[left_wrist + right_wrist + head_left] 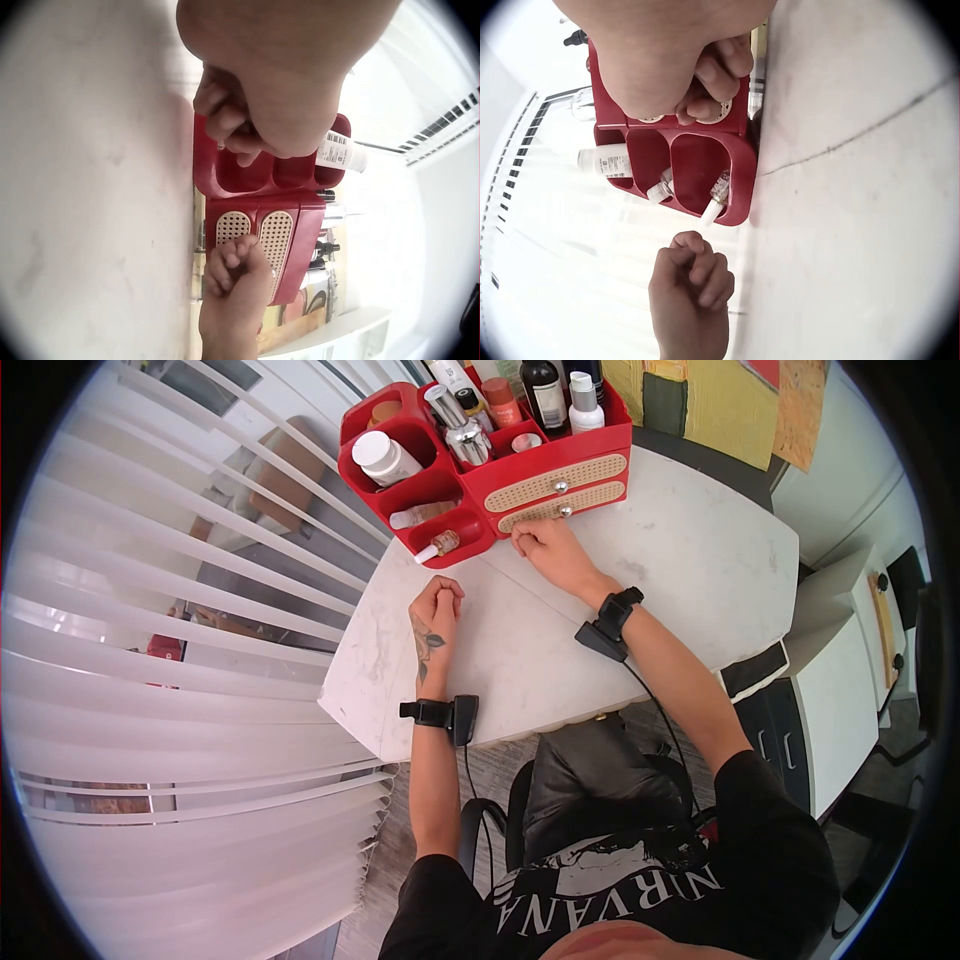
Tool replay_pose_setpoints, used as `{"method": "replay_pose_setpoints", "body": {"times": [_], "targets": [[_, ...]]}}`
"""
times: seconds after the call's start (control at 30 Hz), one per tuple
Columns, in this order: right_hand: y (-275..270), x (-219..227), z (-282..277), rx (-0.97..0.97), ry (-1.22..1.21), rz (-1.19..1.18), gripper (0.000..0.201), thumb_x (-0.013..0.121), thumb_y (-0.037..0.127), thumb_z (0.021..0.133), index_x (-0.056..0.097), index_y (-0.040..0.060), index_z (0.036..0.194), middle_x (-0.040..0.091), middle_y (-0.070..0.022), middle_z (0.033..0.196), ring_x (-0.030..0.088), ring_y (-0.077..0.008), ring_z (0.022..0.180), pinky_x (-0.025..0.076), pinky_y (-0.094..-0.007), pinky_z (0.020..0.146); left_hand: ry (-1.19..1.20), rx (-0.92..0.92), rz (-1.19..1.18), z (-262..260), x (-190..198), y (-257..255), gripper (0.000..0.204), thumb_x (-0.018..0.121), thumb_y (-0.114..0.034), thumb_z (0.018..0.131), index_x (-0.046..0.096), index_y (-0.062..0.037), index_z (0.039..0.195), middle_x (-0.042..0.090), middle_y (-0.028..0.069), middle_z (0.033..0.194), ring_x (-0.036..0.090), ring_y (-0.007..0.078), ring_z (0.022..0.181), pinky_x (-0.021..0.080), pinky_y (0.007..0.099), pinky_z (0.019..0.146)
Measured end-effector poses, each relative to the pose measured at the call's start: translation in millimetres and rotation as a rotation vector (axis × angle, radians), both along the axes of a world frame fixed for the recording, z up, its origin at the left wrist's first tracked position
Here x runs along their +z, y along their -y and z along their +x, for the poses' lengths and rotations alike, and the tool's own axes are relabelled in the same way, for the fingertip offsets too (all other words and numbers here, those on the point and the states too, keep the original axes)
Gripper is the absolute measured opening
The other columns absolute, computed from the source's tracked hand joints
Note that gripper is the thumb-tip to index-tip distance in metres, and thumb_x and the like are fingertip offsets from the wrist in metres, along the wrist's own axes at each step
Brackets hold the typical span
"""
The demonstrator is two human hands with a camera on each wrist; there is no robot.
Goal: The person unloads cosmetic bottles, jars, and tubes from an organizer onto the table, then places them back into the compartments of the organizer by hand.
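My left hand point(436, 630) rests on the white marbled table point(690, 550), its fingers loosely curled around nothing. Just beyond it is the front left compartment of a red organizer point(625, 435), where a small dropper bottle point(439, 547) with a white top leans over the rim. My right hand point(556, 557) lies before the organizer's lower drawer point(600, 496), holding nothing, with loosely bent fingers overlapping the drawer's left end. Both drawers have woven tan fronts and round silver knobs; the upper drawer point(530, 482) is pushed in.
A white bottle point(388, 457) tilts in a left compartment. Several cosmetic bottles, among them a dark pump bottle point(543, 395), crowd the organizer's top. White blinds point(200, 730) hang along the table's left side. A white cabinet point(845, 690) stands at right. Cables trail from both wrist cameras.
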State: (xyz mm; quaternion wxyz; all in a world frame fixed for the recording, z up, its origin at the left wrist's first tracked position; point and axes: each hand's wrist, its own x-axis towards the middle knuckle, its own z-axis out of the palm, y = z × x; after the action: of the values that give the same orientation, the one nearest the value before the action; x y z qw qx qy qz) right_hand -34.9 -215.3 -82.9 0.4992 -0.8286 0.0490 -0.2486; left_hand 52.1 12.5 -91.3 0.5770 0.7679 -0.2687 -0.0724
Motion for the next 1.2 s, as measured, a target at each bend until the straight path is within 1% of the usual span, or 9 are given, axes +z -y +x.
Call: {"method": "replay_pose_setpoints", "body": {"times": [0.37, 0.67, 0.87, 0.93, 1.07, 1.13, 1.17, 1.2], "targets": [[-1.3, 2.8, -2.1, 0.002, -0.047, 0.014, 0.020, 0.053, 0.011, 0.093, 0.065, -0.0023, 0.083, 0.067, -0.0181, 0.076, 0.066, -0.0355, 0.073, 0.050, -0.0428, 0.070, 0.022, 0.012, 0.030, -2.7, 4.6, 0.5, 0.023, 0.045, -0.008, 0.094, 0.063, -0.0002, 0.083, 0.051, 0.0002, 0.063, 0.045, 0.0071, 0.056, 0.036, 0.0254, 0.053], [-1.5, 1.0, -1.0, -0.002, -0.021, 0.007, 0.021, 0.052, 0.011, 0.093, 0.064, -0.0019, 0.081, 0.067, -0.0172, 0.075, 0.066, -0.0347, 0.072, 0.050, -0.0426, 0.069, 0.044, 0.008, 0.051, -3.6, 6.8, -0.1, 0.023, 0.045, -0.008, 0.094, 0.063, -0.0003, 0.083, 0.051, 0.0004, 0.063, 0.045, 0.0076, 0.056, 0.036, 0.0258, 0.053], [-1.4, 1.0, -0.9, -0.005, -0.037, -0.003, 0.020, 0.052, 0.010, 0.092, 0.064, -0.0018, 0.081, 0.067, -0.0173, 0.075, 0.066, -0.0351, 0.073, 0.050, -0.0428, 0.070, 0.003, -0.035, 0.087, 0.6, 1.2, 0.3, 0.023, 0.046, -0.010, 0.094, 0.064, -0.0009, 0.084, 0.051, 0.0011, 0.062, 0.049, 0.0087, 0.058, 0.039, 0.0266, 0.056], [-1.5, 0.6, -0.4, -0.007, -0.031, -0.009, 0.020, 0.052, 0.010, 0.092, 0.064, -0.0018, 0.081, 0.067, -0.0174, 0.075, 0.066, -0.0353, 0.073, 0.050, -0.0430, 0.070, -0.024, -0.081, 0.127, -0.2, 1.1, 0.8, 0.022, 0.046, -0.010, 0.094, 0.065, -0.0012, 0.085, 0.053, 0.0024, 0.064, 0.050, 0.0098, 0.059, 0.041, 0.0279, 0.057], [-1.7, 0.3, 0.0, -0.008, -0.025, -0.010, 0.020, 0.052, 0.009, 0.091, 0.065, -0.0020, 0.081, 0.067, -0.0180, 0.076, 0.066, -0.0360, 0.074, 0.050, -0.0436, 0.071, -0.020, -0.096, 0.201, -5.9, 6.8, 3.2, 0.022, 0.047, -0.011, 0.094, 0.065, -0.0012, 0.087, 0.056, 0.0037, 0.065, 0.054, 0.0118, 0.062, 0.044, 0.0291, 0.060], [-1.4, 1.0, -0.7, -0.001, -0.020, -0.016, 0.020, 0.052, 0.009, 0.091, 0.065, -0.0020, 0.081, 0.067, -0.0181, 0.076, 0.066, -0.0362, 0.074, 0.050, -0.0438, 0.071, 0.226, 0.143, -0.074, -12.5, 11.8, 4.9, 0.021, 0.048, -0.011, 0.094, 0.064, -0.0007, 0.087, 0.056, 0.0066, 0.066, 0.058, 0.0175, 0.066, 0.046, 0.0305, 0.065], [-1.7, 1.6, -0.9, 0.004, -0.011, -0.022, 0.020, 0.052, 0.009, 0.091, 0.065, -0.0020, 0.082, 0.067, -0.0182, 0.077, 0.066, -0.0364, 0.075, 0.050, -0.0440, 0.071, 0.227, 0.144, -0.071, -11.3, 11.8, 0.2, 0.021, 0.048, -0.011, 0.094, 0.064, -0.0007, 0.087, 0.056, 0.0066, 0.066, 0.058, 0.0175, 0.066, 0.046, 0.0305, 0.065], [-1.6, 2.4, -0.8, 0.002, -0.009, -0.021, 0.020, 0.052, 0.009, 0.091, 0.065, -0.0020, 0.082, 0.067, -0.0182, 0.077, 0.066, -0.0364, 0.075, 0.050, -0.0440, 0.071, 0.372, 0.244, -0.017, -8.0, 12.3, -5.8, 0.021, 0.050, -0.011, 0.094, 0.066, -0.0005, 0.086, 0.058, 0.0092, 0.067, 0.060, 0.0218, 0.068, 0.048, 0.0315, 0.066]]}}
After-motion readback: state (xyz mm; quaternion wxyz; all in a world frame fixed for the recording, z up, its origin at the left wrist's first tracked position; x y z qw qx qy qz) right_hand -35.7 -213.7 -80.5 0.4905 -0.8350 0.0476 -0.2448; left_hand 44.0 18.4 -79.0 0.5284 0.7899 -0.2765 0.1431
